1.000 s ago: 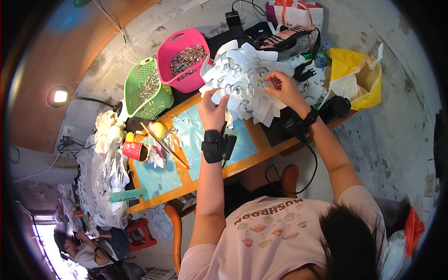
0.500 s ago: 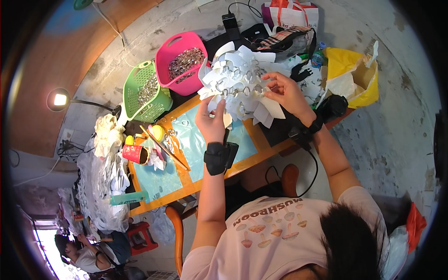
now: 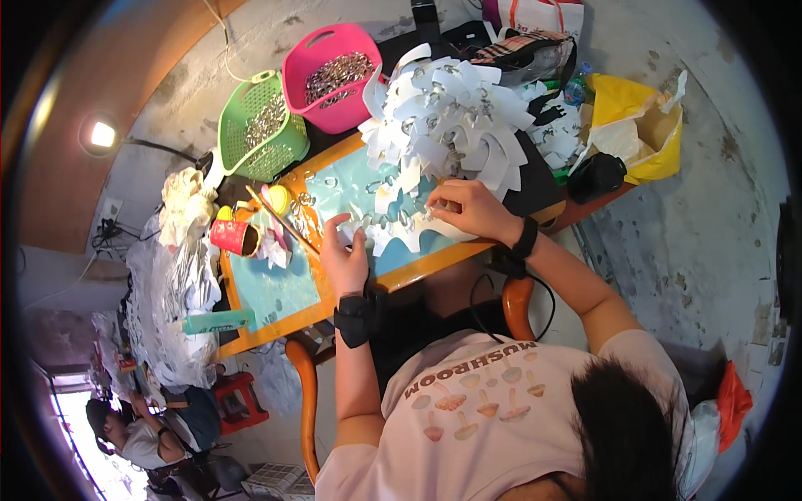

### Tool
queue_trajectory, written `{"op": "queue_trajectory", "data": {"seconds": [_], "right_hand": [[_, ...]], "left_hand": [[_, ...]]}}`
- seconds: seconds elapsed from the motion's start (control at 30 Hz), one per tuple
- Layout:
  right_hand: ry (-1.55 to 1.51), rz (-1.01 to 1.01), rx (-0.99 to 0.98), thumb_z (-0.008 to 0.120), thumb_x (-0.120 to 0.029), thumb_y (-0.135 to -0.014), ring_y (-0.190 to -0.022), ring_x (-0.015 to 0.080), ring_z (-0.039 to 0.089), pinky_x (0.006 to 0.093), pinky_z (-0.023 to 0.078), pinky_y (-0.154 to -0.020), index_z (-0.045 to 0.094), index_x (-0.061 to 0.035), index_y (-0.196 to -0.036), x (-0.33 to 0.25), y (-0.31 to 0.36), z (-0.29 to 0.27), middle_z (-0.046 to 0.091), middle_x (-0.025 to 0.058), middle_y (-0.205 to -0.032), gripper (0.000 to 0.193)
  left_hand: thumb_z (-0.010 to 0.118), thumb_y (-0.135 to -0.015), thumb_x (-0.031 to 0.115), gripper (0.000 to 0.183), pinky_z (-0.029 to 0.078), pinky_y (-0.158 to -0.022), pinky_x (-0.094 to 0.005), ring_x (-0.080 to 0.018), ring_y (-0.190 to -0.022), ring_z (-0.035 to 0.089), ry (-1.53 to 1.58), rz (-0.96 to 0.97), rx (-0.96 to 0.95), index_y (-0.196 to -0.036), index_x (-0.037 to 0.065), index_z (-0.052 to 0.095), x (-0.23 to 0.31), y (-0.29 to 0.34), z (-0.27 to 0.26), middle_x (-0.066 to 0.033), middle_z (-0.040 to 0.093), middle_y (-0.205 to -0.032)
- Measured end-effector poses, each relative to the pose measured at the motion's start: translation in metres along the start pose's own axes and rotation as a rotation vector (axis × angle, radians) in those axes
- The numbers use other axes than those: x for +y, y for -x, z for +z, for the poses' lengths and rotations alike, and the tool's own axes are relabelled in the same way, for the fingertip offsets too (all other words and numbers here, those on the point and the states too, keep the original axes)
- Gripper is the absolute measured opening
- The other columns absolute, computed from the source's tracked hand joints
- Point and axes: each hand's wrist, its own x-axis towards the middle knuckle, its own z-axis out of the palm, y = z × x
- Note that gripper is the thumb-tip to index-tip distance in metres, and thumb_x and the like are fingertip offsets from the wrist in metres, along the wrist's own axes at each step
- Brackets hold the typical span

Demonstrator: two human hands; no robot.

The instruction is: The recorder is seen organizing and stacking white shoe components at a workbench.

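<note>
A white, jagged-edged strip [image 3: 399, 230] with metal rings along it lies across the blue table mat in front of me. My left hand [image 3: 344, 260] is at the strip's left end, thumb and forefinger apart. Towards its right end, my right hand [image 3: 474, 210] has its fingers closed on the strip; the fingertips are partly hidden. Just beyond both hands rises a heaped pile of similar white strips [image 3: 468, 104], with rings showing among the pointed flaps. Several loose metal rings [image 3: 332, 182] are scattered on the mat left of the pile.
A pink basket [image 3: 334, 118] and a green basket [image 3: 280, 154], both holding metal pieces, stand at the back left. A red cup [image 3: 230, 237], a thin stick [image 3: 288, 225] and a teal tube [image 3: 219, 321] lie left. Right is a yellow bag [image 3: 660, 117]. Another person sits far lower left.
Both hands have come down from the pile towards the table's near edge. A ringed white strip now lies stretched between them, and the pile stands beyond, untouched. The view has shifted slightly.
</note>
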Motion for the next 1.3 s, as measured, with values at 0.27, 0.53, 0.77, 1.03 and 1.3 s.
{"op": "queue_trajectory", "data": {"seconds": [0.27, 0.53, 0.77, 1.03, 1.3], "right_hand": [[0.092, -0.193, -0.020, 0.070, -0.012, -0.082, -0.080, 0.0279, 0.064, 0.0347, 0.051, -0.072, 0.069, -0.0022, -0.097, 0.010, 0.007, 0.015, 0.064, 0.0105, -0.091, 0.018], [0.361, -0.403, -0.064, 0.060, -0.004, -0.082, -0.092, 0.0300, 0.062, 0.0345, 0.052, -0.080, 0.065, -0.0002, -0.098, 0.014, 0.014, 0.020, 0.063, 0.0107, -0.101, 0.018], [0.625, -0.430, -0.090, 0.060, -0.005, -0.081, -0.093, 0.0325, 0.061, 0.0373, 0.052, -0.081, 0.063, 0.0001, -0.106, 0.005, 0.021, 0.028, 0.061, 0.0150, -0.106, 0.026], [0.233, -0.191, 0.123, 0.061, 0.000, -0.079, -0.088, 0.0337, 0.062, 0.0393, 0.051, -0.078, 0.062, -0.0010, -0.101, -0.034, 0.023, -0.007, 0.063, 0.0152, -0.096, 0.022], [0.035, -0.065, 0.298, 0.063, -0.003, -0.084, -0.081, 0.0231, 0.064, 0.0313, 0.051, -0.069, 0.065, -0.0002, -0.101, -0.034, 0.045, -0.043, 0.065, 0.0112, -0.090, 0.017]], "left_hand": [[0.074, -0.074, 0.004, 0.036, 0.050, -0.084, -0.0390, -0.0340, -0.098, 0.059, -0.523, 0.464, 0.121, -0.108, 0.007, 0.065, 0.019, 0.028, 0.008, -0.0150, 0.062, -0.108], [0.058, -0.075, -0.004, 0.041, 0.050, -0.088, -0.0365, -0.0299, -0.105, 0.059, -0.420, 0.625, -0.388, -0.116, 0.001, 0.061, 0.020, 0.039, 0.041, -0.0125, 0.061, -0.112], [0.058, -0.081, 0.006, 0.032, 0.048, -0.090, -0.0364, -0.0291, -0.105, 0.057, -0.568, 0.751, -0.304, -0.111, -0.006, 0.057, 0.022, 0.047, 0.047, -0.0140, 0.057, -0.110], [0.070, -0.075, 0.008, 0.049, 0.037, -0.105, -0.0465, -0.0350, -0.106, 0.057, -0.555, 0.520, -0.365, -0.120, 0.002, 0.052, 0.033, 0.028, 0.036, -0.0152, 0.060, -0.105], [0.064, -0.074, 0.005, 0.044, 0.048, -0.087, -0.0422, -0.0346, -0.095, 0.056, -0.552, 0.663, -0.522, -0.117, -0.001, 0.058, 0.069, 0.012, 0.019, -0.0168, 0.059, -0.096]]}}
